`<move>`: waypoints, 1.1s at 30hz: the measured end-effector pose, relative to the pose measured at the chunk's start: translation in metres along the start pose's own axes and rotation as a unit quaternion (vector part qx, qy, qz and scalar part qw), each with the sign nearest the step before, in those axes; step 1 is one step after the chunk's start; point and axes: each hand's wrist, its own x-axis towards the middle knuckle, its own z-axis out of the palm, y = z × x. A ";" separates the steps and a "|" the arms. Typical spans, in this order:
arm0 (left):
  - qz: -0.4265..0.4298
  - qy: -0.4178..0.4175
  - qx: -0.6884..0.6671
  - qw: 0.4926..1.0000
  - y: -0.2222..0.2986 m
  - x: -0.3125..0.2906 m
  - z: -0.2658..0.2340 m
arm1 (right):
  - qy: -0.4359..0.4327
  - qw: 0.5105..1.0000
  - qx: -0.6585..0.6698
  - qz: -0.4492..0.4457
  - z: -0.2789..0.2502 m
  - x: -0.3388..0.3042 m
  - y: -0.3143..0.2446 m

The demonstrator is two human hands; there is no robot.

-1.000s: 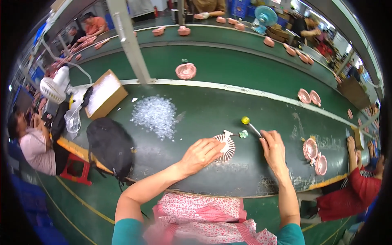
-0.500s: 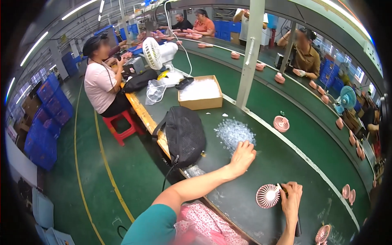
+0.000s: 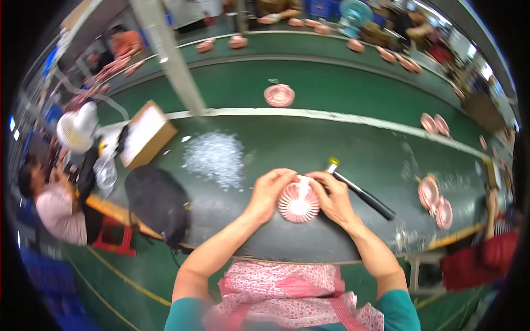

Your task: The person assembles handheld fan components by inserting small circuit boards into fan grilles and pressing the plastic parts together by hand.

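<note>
A round, pink ribbed grille [image 3: 298,205] is sitting between the person's hands, near the front edge of the dark tabletop [image 3: 234,238]; whether it is touching the surface cannot be told. A pale tab [image 3: 303,186] is pointing to its twelve o'clock. The left hand [image 3: 269,194] is gripping the grille's edge at eleven o'clock, fingers curling close together. The right hand [image 3: 334,199] is pinching by the tab at one o'clock, thumb and forefinger bending inward; blur is hiding exactly where the fingertips are meeting.

Outward from the grille, a hammer [image 3: 364,194] is lying between one and three o'clock, its yellow-tipped head at one. Farther toward three, two pink grilles [image 3: 429,193] are resting side by side. At ten o'clock, small clear pieces [image 3: 214,158] are lying heaped, with an open cardboard box [image 3: 149,138] standing beyond. A black bag [image 3: 157,203] is slumping at nine. At twelve, another pink piece [image 3: 279,96] is lying on the green belt [image 3: 232,83].
</note>
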 end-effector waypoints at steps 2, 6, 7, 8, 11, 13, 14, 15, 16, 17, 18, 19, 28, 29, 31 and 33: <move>-0.037 -0.012 -0.049 0.998 -0.002 0.002 0.005 | 0.003 1.000 0.003 0.010 -0.004 -0.002 0.001; -0.052 -0.024 -0.065 0.996 -0.007 0.002 0.011 | 0.022 1.000 0.000 0.004 -0.011 -0.008 0.003; -0.056 -0.029 -0.064 0.996 -0.008 0.002 0.012 | 0.022 1.000 -0.003 0.005 -0.012 -0.008 0.003; -0.051 -0.024 -0.061 0.997 -0.008 0.000 0.011 | 0.019 1.000 -0.004 0.000 -0.013 -0.009 0.000; -0.046 -0.021 -0.051 0.997 -0.008 -0.003 0.011 | 0.015 1.000 -0.010 -0.012 -0.011 -0.010 -0.002; -0.034 -0.011 -0.018 0.999 -0.008 -0.005 0.012 | 0.016 1.000 -0.013 -0.008 -0.009 -0.010 -0.002; -0.036 -0.013 -0.017 0.999 -0.007 -0.005 0.013 | 0.022 1.000 -0.022 -0.003 -0.009 -0.010 -0.001; -0.019 -0.007 0.018 1.000 -0.006 -0.006 0.014 | 0.028 0.999 -0.030 0.002 -0.008 -0.010 0.000; -0.003 0.000 0.052 0.999 -0.006 -0.006 0.015 | 0.036 0.998 -0.043 -0.005 -0.009 -0.011 0.000; -0.004 -0.002 0.053 0.999 -0.005 -0.007 0.016 | 0.038 0.998 -0.043 -0.004 -0.010 -0.011 -0.002; 0.053 -0.014 0.114 0.992 -0.005 -0.009 0.016 | 0.023 0.998 -0.055 0.004 -0.012 -0.010 -0.004; 0.108 -0.026 0.174 0.979 -0.005 -0.009 0.016 | 0.008 0.998 -0.067 0.013 -0.013 -0.010 -0.004; -0.023 -0.057 -0.057 0.996 -0.010 -0.002 0.007 | -0.017 0.998 -0.044 -0.051 -0.020 -0.002 0.000; -0.041 -0.043 -0.075 0.995 -0.009 -0.001 0.009 | -0.011 0.998 -0.046 -0.038 -0.022 -0.001 -0.002; -0.047 -0.049 -0.080 0.994 -0.011 0.000 0.006 | -0.001 0.997 -0.060 -0.042 -0.024 -0.003 0.001; -0.052 -0.042 -0.087 0.994 -0.012 0.000 0.005 | 0.015 0.993 -0.097 -0.064 -0.023 -0.006 0.004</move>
